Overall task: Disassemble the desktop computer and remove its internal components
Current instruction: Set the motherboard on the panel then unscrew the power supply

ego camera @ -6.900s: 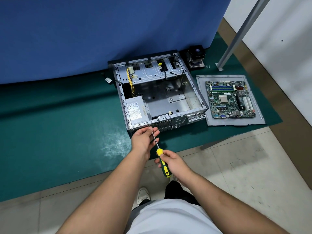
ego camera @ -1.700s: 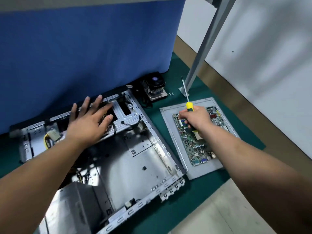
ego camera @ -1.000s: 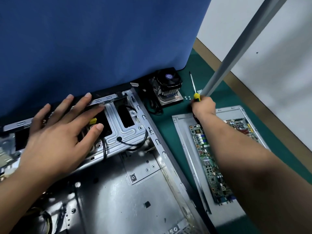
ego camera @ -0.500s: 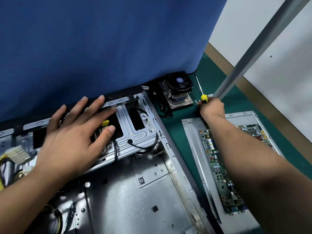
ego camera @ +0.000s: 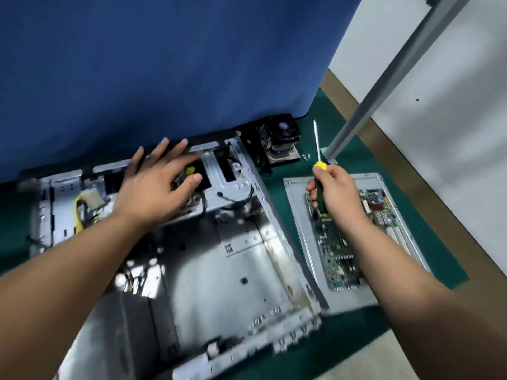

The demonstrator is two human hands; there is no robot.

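The open grey computer case lies on its side on a green mat, its floor bare. My left hand rests flat, fingers spread, on the drive cage at the far end of the case. My right hand grips a yellow-and-black screwdriver, shaft pointing up and away, above the removed motherboard, which lies on a grey side panel right of the case. Yellow power cables show at the case's left. A power supply box sits at the near left, blurred.
A CPU cooler with black fan stands behind the case by the blue curtain. Small screws lie near a slanted grey metal leg. The green mat ends at tiled floor on the right; a white wall stands beyond.
My right hand has drawn back from the spot by the screws to above the motherboard, still holding the screwdriver. The view has pulled back; my left hand stays on the drive cage.
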